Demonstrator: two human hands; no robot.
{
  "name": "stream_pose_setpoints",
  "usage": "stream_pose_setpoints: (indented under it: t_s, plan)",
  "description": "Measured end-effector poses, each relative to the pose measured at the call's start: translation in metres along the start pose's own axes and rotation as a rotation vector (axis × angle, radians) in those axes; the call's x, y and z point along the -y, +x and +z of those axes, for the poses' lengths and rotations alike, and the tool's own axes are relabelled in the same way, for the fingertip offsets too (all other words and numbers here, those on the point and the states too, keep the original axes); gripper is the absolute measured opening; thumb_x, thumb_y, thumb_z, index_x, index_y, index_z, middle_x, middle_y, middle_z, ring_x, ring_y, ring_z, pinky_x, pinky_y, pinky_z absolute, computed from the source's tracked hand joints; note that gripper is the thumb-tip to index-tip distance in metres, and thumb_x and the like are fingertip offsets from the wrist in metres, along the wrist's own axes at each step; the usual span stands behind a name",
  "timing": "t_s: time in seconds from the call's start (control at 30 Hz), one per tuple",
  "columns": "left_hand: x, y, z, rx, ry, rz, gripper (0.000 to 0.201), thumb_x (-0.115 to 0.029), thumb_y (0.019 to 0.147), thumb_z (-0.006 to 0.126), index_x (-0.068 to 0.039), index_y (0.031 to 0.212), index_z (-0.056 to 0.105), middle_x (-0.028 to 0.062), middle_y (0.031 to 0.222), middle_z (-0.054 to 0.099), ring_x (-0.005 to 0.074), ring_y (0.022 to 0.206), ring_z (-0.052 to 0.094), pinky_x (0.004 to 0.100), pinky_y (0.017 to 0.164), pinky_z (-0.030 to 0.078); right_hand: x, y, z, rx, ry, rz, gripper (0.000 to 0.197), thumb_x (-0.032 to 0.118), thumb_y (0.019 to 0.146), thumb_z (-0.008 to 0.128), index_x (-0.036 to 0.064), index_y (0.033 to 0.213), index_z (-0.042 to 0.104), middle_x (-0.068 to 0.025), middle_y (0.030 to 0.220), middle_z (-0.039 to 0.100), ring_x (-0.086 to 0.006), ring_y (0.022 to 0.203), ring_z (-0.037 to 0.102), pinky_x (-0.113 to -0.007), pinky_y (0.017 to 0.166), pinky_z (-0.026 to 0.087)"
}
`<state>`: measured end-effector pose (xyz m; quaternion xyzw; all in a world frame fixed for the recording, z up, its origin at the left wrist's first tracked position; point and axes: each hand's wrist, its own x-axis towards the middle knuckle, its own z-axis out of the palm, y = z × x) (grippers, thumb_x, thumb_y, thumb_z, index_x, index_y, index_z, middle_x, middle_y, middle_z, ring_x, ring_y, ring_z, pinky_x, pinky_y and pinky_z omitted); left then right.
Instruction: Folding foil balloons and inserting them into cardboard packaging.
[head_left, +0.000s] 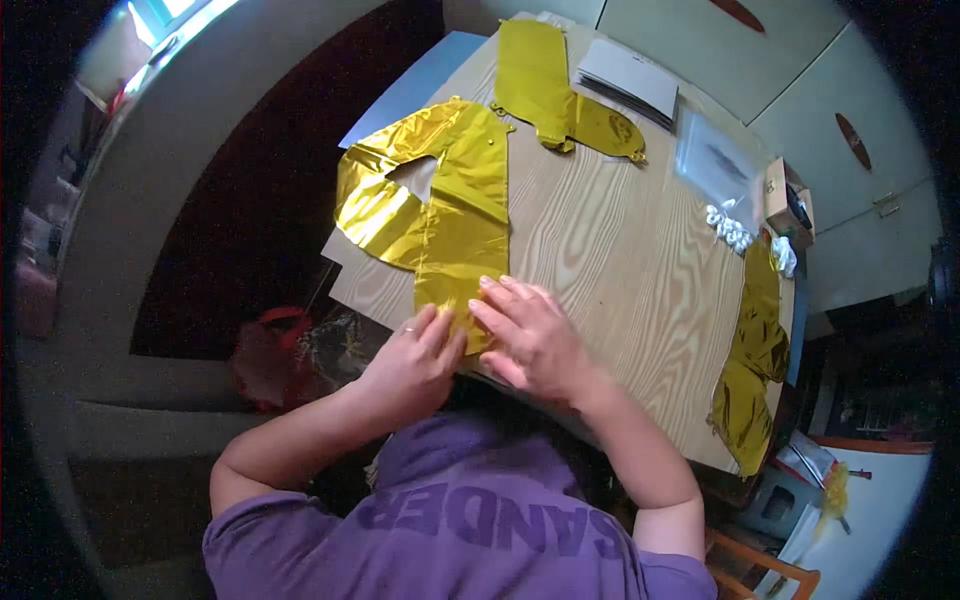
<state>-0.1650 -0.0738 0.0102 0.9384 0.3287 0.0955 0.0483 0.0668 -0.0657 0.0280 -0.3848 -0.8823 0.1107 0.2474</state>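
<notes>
A flat, shiny gold foil balloon (465, 190) lies at the left of the wooden table, with a loop and a hole in its upper part. Its straight lower end reaches the near table edge. My left hand (410, 362), a ring on one finger, has its fingers bent and closed on that lower end. From the right, my right hand (535, 340) rests at the same end's right edge, fingers stretched and apart, thumb away from them. Some of the foil under both hands is hidden.
A second gold foil balloon (535, 75) lies at the far edge and a third (750, 365) along the right edge. Near the back right are a paper stack (628, 82), clear plastic bags (715, 160), white coils (728, 228) and a small cardboard box (788, 200). Cabinets stand behind.
</notes>
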Motion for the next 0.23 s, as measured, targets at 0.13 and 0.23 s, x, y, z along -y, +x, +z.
stream_pose_setpoints:
  t_s: [0.13, 0.23]
  plan:
    - [0.008, -0.011, 0.001, -0.136, 0.030, 0.155, 0.048, -0.016, 0.075, 0.064, 0.009, 0.116, 0.062, 0.0264, 0.120, 0.059, 0.0410, 0.116, 0.057, 0.0448, 0.100, 0.049, -0.005, 0.001, 0.016, 0.143, -0.059, -0.030, 0.070, 0.036, 0.075, 0.078, 0.0052, 0.134, 0.056, -0.0197, 0.140, 0.052, -0.0386, 0.131, 0.047, -0.054, 0.111, 0.034]
    - [0.025, -0.022, 0.015, -0.179, -0.140, 0.239, 0.053, -0.016, 0.074, 0.070, 0.006, 0.121, 0.061, 0.0233, 0.134, 0.055, 0.0408, 0.126, 0.054, 0.0464, 0.106, 0.046, -0.002, 0.003, 0.017, 0.160, -0.075, -0.035, 0.072, 0.037, 0.073, 0.079, 0.0057, 0.134, 0.056, -0.0194, 0.140, 0.052, -0.0392, 0.131, 0.047, -0.055, 0.111, 0.034]
